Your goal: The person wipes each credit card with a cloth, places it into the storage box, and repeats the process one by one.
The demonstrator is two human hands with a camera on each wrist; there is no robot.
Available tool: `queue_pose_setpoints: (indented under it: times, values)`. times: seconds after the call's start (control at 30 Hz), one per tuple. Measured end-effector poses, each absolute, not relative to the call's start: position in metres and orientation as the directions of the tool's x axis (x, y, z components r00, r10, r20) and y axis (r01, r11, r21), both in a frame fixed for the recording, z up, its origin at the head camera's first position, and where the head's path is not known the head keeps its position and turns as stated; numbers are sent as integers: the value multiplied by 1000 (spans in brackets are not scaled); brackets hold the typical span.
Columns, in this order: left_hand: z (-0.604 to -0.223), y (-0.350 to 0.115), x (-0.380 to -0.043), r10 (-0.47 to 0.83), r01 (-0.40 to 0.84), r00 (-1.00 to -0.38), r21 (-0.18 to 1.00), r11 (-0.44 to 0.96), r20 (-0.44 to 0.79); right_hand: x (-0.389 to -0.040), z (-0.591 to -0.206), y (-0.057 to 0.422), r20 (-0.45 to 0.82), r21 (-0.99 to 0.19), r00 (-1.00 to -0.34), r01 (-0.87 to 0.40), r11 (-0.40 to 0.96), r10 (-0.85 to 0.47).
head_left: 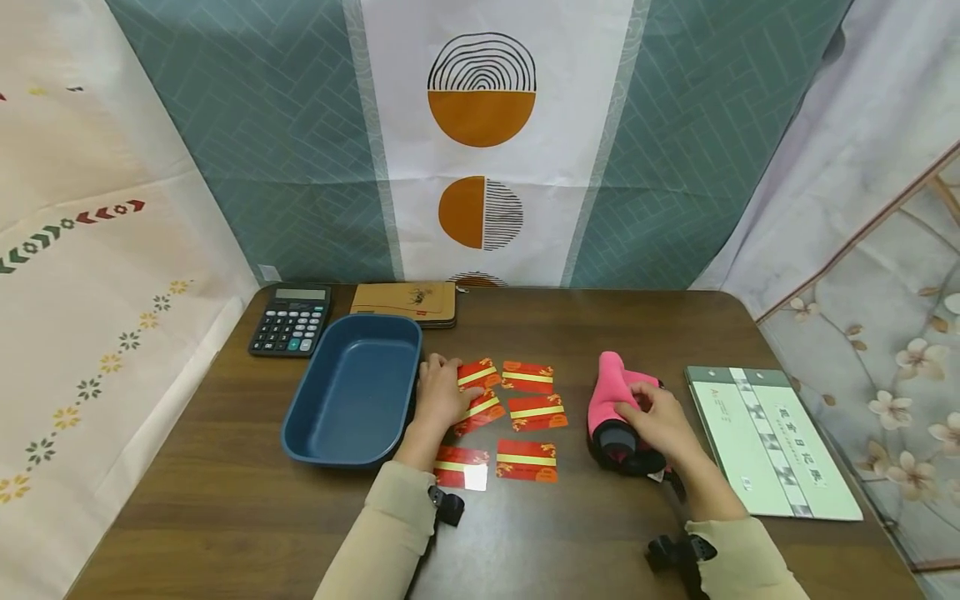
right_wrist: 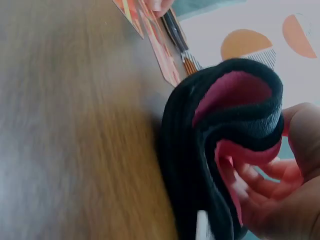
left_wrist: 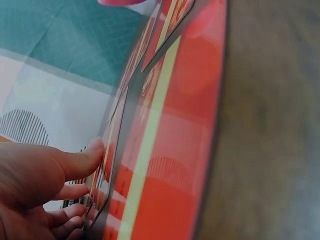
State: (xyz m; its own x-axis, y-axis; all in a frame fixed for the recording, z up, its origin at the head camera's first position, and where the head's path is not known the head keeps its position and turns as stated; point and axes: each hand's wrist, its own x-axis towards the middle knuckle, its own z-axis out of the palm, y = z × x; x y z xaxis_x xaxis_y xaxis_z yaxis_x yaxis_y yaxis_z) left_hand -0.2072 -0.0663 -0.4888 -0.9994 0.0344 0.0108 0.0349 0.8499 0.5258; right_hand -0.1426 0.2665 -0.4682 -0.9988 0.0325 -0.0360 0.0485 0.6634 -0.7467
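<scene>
Several red cards with a pale yellow stripe and gold print lie in two rough columns on the table. My left hand is at the upper left card, its thumb and fingers at the card's left end. In the left wrist view, the thumb of the left hand touches that card's edge, and a nearer card fills the middle. My right hand pinches a soft pink fabric item with black trim. Its folded black rim and pink inside show in the right wrist view.
Left of the cards stands a deep blue tray. Behind it are a black calculator and tan notebooks. A pale green account book lies at the right. Patterned cloth hangs along the table's back edge.
</scene>
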Motion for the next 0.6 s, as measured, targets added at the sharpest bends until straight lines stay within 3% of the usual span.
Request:
queue_pose_setpoints:
  times: [0.17, 0.4, 0.6]
  values:
    - [-484, -67, -208, 29, -5, -998, 545, 838, -55, -139, -470, 273, -97, -828, -995, 94, 553, 24]
    - [-475, -68, -207, 88, -10, -986, 571, 821, -144, -141, -468, 278, -116, -853, -993, 111, 509, 22]
    - [-476, -66, -206, 133, 19, -983, 657, 754, -125, -139, -469, 287, -20, -862, -1000, 30, 506, 24]
